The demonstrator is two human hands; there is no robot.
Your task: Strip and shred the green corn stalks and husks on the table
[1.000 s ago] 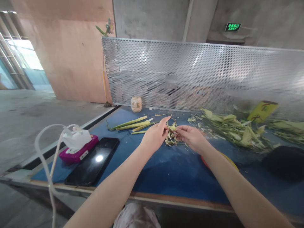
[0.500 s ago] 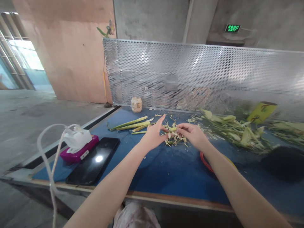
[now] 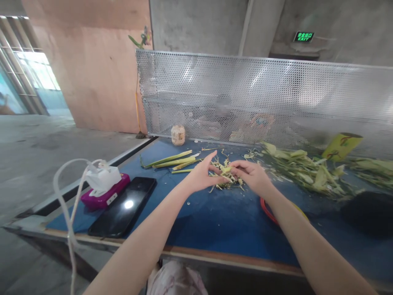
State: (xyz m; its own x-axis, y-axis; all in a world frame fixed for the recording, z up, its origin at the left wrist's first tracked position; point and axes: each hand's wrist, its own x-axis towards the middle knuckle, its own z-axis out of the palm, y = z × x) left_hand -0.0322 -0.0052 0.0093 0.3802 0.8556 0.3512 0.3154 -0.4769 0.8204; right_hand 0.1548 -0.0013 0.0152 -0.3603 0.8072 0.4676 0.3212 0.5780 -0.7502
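Over a small heap of pale plant shreds (image 3: 229,185) on the blue tabletop, my right hand (image 3: 253,177) pinches a short yellow-green piece of stalk (image 3: 226,169) between thumb and fingertips. Facing it from the left, my left hand (image 3: 202,175) has its fingers spread apart, with the fingertips close to the stalk piece and the shreds. Whether they touch it is hard to see. Several long green-and-white leafy stalks (image 3: 172,161) lie just behind and left of my left hand.
A black phone (image 3: 124,209) and a purple power strip (image 3: 106,192) with a white plug and cable sit at left. Behind are a whitish jar (image 3: 178,135) and a perforated metal screen (image 3: 202,90). At right: peeled leaves (image 3: 302,170), a yellow container (image 3: 342,146), a red-rimmed round item (image 3: 267,212), a dark object (image 3: 368,213).
My left fingers have spread and come away from the stalk piece, which both hands held earlier. My right hand still pinches it. The view has shifted slightly.
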